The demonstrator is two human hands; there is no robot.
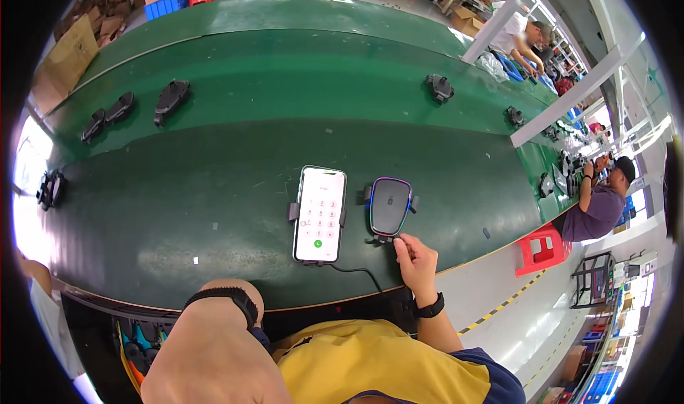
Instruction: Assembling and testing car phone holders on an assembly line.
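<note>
A smartphone [319, 215] with a lit keypad screen lies face up on a dark phone holder whose side arms [293, 211] show at its edges. Just right of it is a second phone holder [390, 206], a black charging pad with a glowing blue and purple rim. My right hand [417, 263] is at that holder's lower end, fingers curled and pinched against its foot. What lies between them is hidden. A black cable [356, 270] runs from the phone's lower end to the table edge. My left hand [214, 354] looms large at lower left; its fingers cannot be made out.
More black holders lie on the green table [235, 169]: one far left [51, 189], several at back left [172, 101], one at back right [439, 87]. A white post [499, 23] rises at right. Co-workers [595, 201] work there, beside a red stool [539, 251].
</note>
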